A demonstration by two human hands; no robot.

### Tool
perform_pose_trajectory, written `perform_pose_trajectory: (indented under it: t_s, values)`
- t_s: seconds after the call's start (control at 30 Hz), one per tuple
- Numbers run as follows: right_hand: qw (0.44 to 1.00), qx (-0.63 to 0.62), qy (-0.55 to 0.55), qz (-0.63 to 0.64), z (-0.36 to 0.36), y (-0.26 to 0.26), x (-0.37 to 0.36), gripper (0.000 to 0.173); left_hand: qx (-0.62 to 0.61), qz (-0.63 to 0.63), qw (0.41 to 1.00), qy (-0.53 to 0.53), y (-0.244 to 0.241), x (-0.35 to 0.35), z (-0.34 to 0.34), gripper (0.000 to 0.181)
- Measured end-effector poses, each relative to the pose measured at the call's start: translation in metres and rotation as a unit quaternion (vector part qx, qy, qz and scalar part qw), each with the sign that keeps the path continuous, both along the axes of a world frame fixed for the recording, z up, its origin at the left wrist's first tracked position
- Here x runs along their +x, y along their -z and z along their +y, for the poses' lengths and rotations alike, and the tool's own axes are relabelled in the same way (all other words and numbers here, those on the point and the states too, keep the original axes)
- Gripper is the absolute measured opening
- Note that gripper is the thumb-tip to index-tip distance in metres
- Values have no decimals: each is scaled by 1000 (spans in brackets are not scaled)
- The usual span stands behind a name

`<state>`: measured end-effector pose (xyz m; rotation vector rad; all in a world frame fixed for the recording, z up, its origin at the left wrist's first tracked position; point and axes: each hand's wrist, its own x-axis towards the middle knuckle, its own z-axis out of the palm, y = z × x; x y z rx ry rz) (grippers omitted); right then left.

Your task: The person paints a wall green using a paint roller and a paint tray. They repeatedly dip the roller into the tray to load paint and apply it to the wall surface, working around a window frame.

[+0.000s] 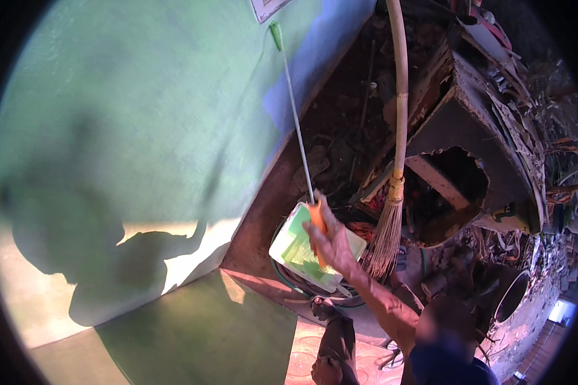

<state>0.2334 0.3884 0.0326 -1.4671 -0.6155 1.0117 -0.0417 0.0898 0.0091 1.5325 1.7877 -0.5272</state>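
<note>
My right hand grips the orange handle of a paint roller on a long metal rod. The small green roller head is against or close to the green painted wall, beside a pale frame's corner. Behind the hand lies a white tray with light green paint and what looks like a flat brush. My left hand cannot be made out. In the shade below the tray, a dark shape looks like a bare foot; a second brown shape at the bottom edge is unclear.
A stick broom with a long pole stands right of the tray. Behind it is a broken, hollow box-like piece with debris. A hose curls around the tray. A round-mouthed container lies at right. Patterned paving shows below.
</note>
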Motion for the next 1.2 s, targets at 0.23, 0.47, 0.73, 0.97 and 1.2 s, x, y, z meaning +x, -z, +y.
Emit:
perform_pose_trajectory:
  t_s: [0.23,0.47,0.73,0.97,1.2]
  values:
    - [997,-70,24,22,-44,18,-16,69,-16,11,1000,-15,-14,6,5,29]
    - [998,-26,56,-20,25,110,29,68,34,8,999,-7,0,-8,-17,29]
    - [997,-66,-16,-29,24,146,-72,76,-48,25,998,-19,-6,-5,0,26]
    - [997,-36,-64,7,-40,130,-144,76,-16,24,1000,-1,-3,-9,-5,27]
    - [997,-43,39,49,-72,126,-108,68,-11,15,1000,-12,-4,-7,-6,29]
